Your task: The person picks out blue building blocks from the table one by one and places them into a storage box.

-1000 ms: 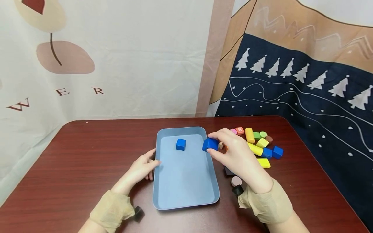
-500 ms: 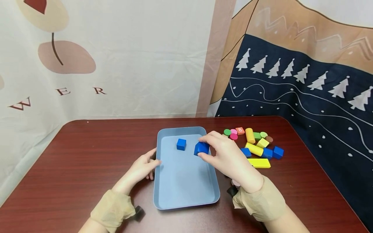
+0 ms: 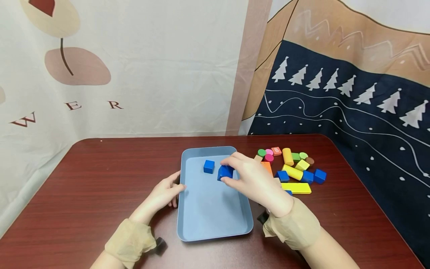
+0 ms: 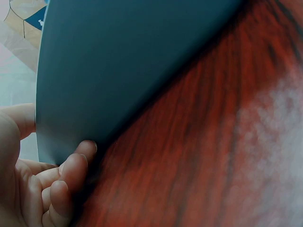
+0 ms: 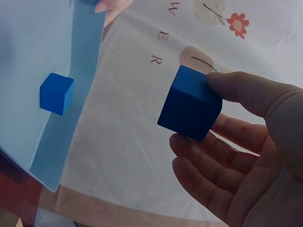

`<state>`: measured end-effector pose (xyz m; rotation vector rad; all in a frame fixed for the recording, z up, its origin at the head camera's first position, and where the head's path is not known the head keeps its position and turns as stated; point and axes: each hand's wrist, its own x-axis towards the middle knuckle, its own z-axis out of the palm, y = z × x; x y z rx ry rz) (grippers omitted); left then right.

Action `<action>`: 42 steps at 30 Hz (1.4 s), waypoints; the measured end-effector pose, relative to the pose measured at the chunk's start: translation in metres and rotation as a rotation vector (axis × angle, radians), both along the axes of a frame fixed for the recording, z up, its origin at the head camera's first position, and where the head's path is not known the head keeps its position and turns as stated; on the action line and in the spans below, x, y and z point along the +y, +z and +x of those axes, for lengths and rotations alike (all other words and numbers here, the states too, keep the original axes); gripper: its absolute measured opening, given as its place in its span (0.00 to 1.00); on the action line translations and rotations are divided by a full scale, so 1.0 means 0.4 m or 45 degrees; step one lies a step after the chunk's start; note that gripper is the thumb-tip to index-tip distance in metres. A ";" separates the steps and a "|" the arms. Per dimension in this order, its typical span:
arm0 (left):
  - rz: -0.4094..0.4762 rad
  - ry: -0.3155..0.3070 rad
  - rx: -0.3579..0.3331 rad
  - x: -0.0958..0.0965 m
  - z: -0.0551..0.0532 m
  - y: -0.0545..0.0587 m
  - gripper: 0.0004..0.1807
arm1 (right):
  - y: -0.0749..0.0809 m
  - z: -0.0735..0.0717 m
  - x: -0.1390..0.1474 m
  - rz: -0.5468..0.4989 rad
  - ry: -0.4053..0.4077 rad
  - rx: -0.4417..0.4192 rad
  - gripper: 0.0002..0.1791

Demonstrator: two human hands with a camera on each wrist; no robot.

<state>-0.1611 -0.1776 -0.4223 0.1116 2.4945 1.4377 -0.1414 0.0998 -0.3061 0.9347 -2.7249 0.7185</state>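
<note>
A blue cube (image 3: 225,173) is pinched between the thumb and fingertips of my right hand (image 3: 255,181), above the right part of the light blue tray (image 3: 215,224). In the right wrist view the held cube (image 5: 190,104) appears clear of the tray. A second blue cube (image 3: 209,167) sits in the tray's far half, left of the held one. My left hand (image 3: 165,190) grips the tray's left side, thumb over the rim. Its other fingers (image 4: 75,165) lie curled against the outer wall in the left wrist view.
Right of the tray lies a group of coloured blocks, among them a long yellow block (image 3: 296,188), a yellow cylinder (image 3: 287,156), a blue cube (image 3: 320,176) and an orange block (image 3: 267,168). My right forearm hides part of the table there. A printed cloth (image 3: 168,74) hangs behind the table.
My right hand has carried the blue cube leftward, from the tray's right rim to above its inside. More of the loose blocks show now. The left hand and tray stay in place.
</note>
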 end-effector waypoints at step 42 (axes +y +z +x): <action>0.007 -0.007 0.000 0.001 0.001 0.001 0.36 | -0.080 -0.061 -0.149 0.229 0.163 -0.145 0.18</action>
